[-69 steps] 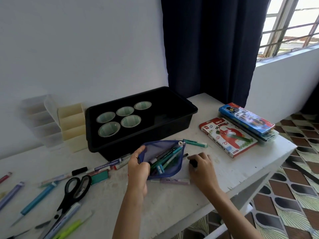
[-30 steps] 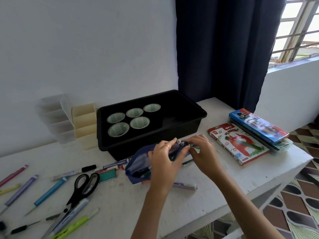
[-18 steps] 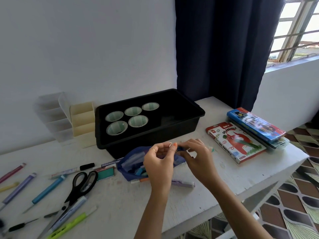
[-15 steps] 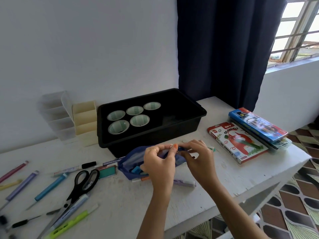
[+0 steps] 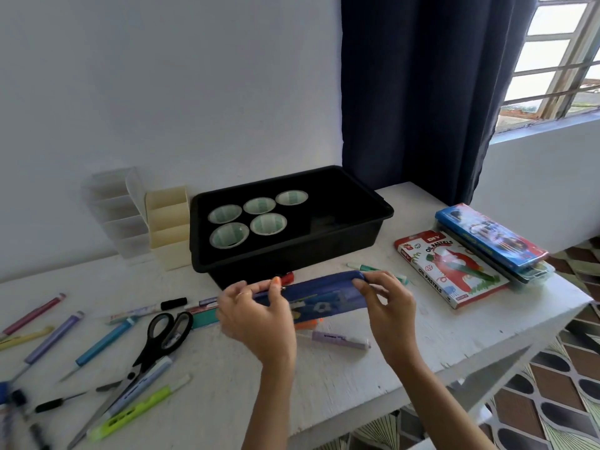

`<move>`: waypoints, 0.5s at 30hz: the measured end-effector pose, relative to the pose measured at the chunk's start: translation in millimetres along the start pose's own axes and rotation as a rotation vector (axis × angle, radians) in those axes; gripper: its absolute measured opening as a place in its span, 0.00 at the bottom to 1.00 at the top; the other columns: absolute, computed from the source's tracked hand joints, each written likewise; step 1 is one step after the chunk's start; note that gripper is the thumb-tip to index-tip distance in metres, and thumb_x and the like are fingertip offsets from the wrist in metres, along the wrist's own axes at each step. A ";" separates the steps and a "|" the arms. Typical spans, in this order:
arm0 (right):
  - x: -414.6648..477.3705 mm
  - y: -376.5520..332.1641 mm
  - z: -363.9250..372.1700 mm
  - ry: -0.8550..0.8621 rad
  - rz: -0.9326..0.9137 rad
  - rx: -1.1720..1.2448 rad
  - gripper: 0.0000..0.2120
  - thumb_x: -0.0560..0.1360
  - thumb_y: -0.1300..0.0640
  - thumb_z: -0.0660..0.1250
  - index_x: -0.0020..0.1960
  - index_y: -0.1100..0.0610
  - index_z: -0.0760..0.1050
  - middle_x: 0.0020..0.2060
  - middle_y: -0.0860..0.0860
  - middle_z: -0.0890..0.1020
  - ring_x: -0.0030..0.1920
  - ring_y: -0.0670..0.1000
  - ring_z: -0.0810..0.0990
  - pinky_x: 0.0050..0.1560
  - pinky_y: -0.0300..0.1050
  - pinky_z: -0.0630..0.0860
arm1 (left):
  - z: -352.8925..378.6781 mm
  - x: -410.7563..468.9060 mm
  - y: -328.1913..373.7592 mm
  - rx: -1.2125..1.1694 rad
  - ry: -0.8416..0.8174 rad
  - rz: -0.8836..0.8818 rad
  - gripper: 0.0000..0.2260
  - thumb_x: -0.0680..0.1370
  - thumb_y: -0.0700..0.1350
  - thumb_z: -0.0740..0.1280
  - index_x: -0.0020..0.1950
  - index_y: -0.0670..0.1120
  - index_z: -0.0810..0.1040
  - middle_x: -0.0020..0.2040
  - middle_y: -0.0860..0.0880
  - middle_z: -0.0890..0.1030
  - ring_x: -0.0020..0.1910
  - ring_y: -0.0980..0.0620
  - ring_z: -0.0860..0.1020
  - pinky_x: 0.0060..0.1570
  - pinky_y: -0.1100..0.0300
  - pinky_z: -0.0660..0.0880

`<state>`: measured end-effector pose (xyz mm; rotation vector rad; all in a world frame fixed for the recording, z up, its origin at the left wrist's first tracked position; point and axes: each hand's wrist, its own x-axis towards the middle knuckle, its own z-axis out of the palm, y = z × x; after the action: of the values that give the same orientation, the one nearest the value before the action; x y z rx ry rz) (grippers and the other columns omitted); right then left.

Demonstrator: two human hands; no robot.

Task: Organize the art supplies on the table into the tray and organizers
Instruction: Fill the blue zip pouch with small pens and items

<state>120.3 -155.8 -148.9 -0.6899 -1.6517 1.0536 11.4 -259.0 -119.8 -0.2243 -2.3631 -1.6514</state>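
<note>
Head view: a blue fabric pouch point(image 5: 321, 295) hangs stretched sideways between both hands, just above the surface point(image 5: 324, 384) and just on the near side of the black tray point(image 5: 373, 203). The left hand point(image 5: 256, 316) pinches the pouch's left end along the zip line, thumb and forefinger closed on it. The right hand point(image 5: 386, 306) pinches the right end the same way, its other fingers loosely curled.

Pen shapes seem to show through the pouch's side, so I judge it soft, floppy and a little weighty. It may sag in the middle, or spill if the zip is not fully closed; I cannot tell whether it is. Holding it at both ends, or under its belly, looks safest.

Five paper cups point(image 5: 259, 206) sit in the tray's left part. The cream organizer point(image 5: 168, 222) and clear organizer point(image 5: 113, 216) stand left of the tray. Scissors point(image 5: 162, 336) and loose markers point(image 5: 97, 345) lie at the near left.
</note>
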 end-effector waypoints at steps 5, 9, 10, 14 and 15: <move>9.7 6.3 -11.0 0.049 0.164 0.096 0.06 0.75 0.62 0.65 0.48 0.54 0.78 0.42 0.51 0.81 0.44 0.50 0.79 0.43 0.38 0.78 | -18.5 30.1 -17.8 -0.188 0.062 -0.059 0.05 0.75 0.42 0.69 0.44 0.41 0.77 0.45 0.43 0.79 0.44 0.50 0.76 0.41 0.66 0.69; 20.5 -0.6 -3.2 0.053 0.209 0.162 0.05 0.76 0.62 0.65 0.50 0.56 0.79 0.39 0.49 0.81 0.40 0.46 0.78 0.38 0.33 0.76 | -23.9 35.0 -3.9 -0.333 0.051 0.015 0.05 0.76 0.42 0.69 0.45 0.41 0.76 0.40 0.47 0.80 0.40 0.48 0.79 0.44 0.51 0.78; 26.8 -3.4 -1.8 0.051 0.201 0.183 0.06 0.76 0.62 0.65 0.50 0.56 0.79 0.39 0.49 0.81 0.39 0.45 0.77 0.38 0.33 0.76 | -25.1 38.4 -0.9 -0.352 0.050 0.045 0.05 0.75 0.42 0.69 0.45 0.41 0.76 0.40 0.47 0.80 0.39 0.49 0.80 0.44 0.49 0.79; 60.5 -16.2 6.4 -0.007 0.109 0.224 0.09 0.76 0.64 0.65 0.54 0.55 0.78 0.44 0.51 0.81 0.44 0.45 0.79 0.44 0.38 0.78 | -29.9 63.6 13.3 -0.410 0.070 0.157 0.04 0.75 0.42 0.70 0.46 0.43 0.78 0.39 0.50 0.81 0.40 0.52 0.81 0.43 0.46 0.80; 70.4 -19.3 10.8 -0.015 0.085 0.225 0.10 0.76 0.65 0.65 0.53 0.55 0.78 0.45 0.51 0.81 0.46 0.46 0.80 0.45 0.40 0.78 | -29.7 71.5 17.8 -0.423 0.074 0.180 0.03 0.74 0.42 0.70 0.45 0.44 0.78 0.40 0.49 0.81 0.40 0.52 0.81 0.43 0.45 0.80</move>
<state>88.5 -109.0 -101.5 -0.6085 -1.4987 1.2852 -48.8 -281.9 -73.4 -0.4296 -1.8560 -2.0084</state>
